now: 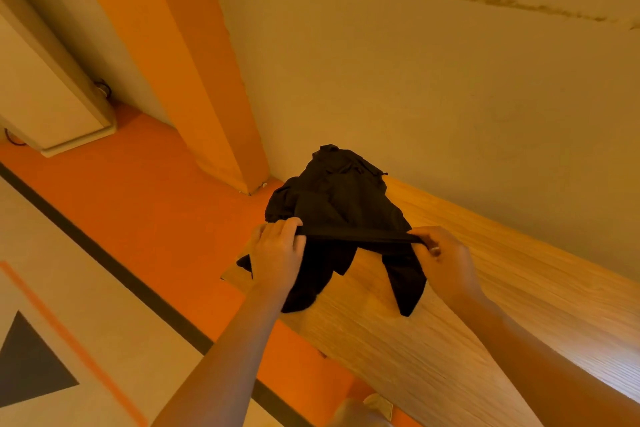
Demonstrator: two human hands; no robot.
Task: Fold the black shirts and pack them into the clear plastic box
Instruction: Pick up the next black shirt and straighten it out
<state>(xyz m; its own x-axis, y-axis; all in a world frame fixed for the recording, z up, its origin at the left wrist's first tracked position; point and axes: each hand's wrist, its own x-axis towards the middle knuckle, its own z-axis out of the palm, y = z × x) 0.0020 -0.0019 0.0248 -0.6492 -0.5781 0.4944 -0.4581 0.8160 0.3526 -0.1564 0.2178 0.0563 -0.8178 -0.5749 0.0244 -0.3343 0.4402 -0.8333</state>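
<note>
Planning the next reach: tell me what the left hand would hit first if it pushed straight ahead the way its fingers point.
Probably the heap of black shirts on the wooden table, just beyond the left hand; depth is unclear.

Warm orange cast, wide-angle edge distortion

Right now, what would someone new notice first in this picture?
First, the black shirt bunched on the wooden table at centre, one edge stretched taut between the left hand and the right hand. Next, the orange floor and orange pillar on the left.
</note>
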